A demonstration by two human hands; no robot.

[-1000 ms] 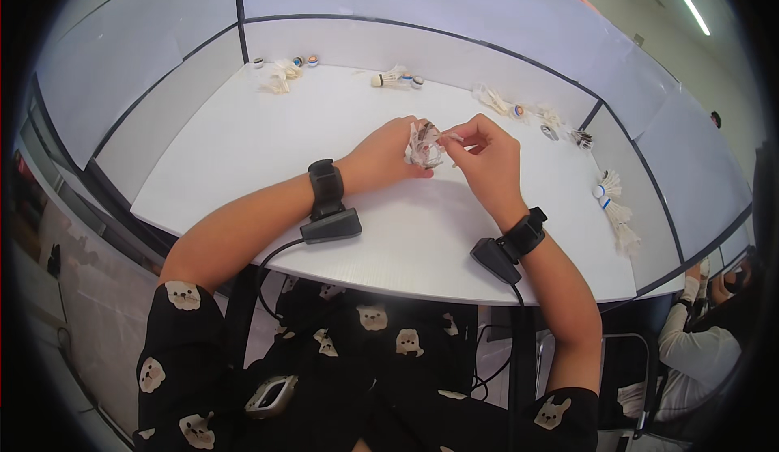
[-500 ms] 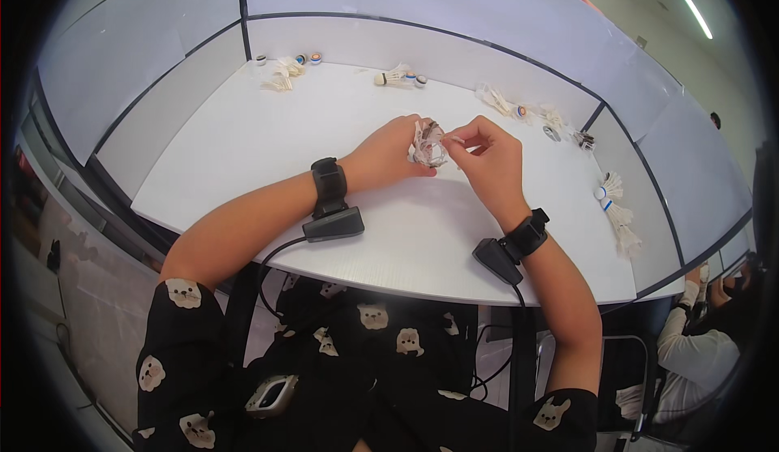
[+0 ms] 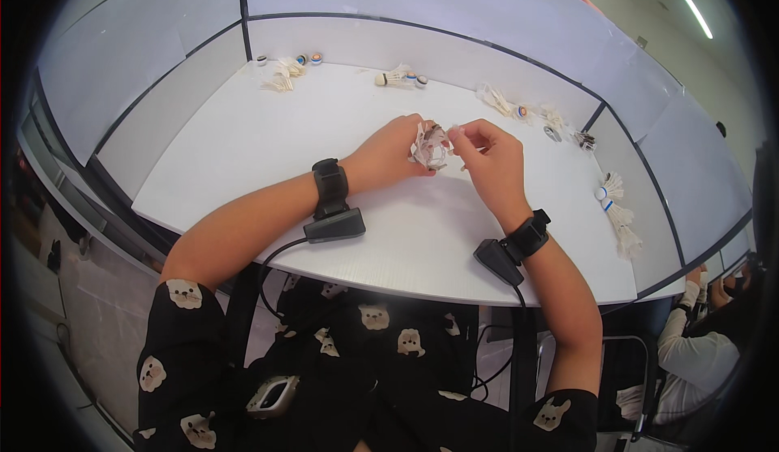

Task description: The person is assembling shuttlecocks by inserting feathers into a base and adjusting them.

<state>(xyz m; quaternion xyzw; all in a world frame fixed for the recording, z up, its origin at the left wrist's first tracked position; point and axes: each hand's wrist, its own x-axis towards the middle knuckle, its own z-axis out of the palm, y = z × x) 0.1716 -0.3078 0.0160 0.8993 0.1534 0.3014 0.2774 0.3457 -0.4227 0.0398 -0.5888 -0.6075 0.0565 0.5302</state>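
Note:
My left hand (image 3: 396, 150) is closed around a worn shuttlecock (image 3: 432, 148). The open feather end faces up, its white vanes ragged with some brown showing; the base is hidden in the grip. Just to the right, the thumb and fingers of my right hand (image 3: 497, 158) are pinched together on a small whitish feather piece (image 3: 454, 132) beside the shuttlecock's rim. Whether that piece is still joined to the shuttlecock I cannot tell.
On the white table (image 3: 389, 233), loose feathers (image 3: 284, 74), a shuttlecock (image 3: 394, 77) and round cork bases (image 3: 316, 58) lie along the back panel. More shuttlecocks (image 3: 614, 200) rest near the right panel. Another person's sleeve (image 3: 690, 359) shows at lower right.
My right hand has shifted slightly right, away from the shuttlecock's rim, with the feather piece at its fingertips. My left hand has barely moved.

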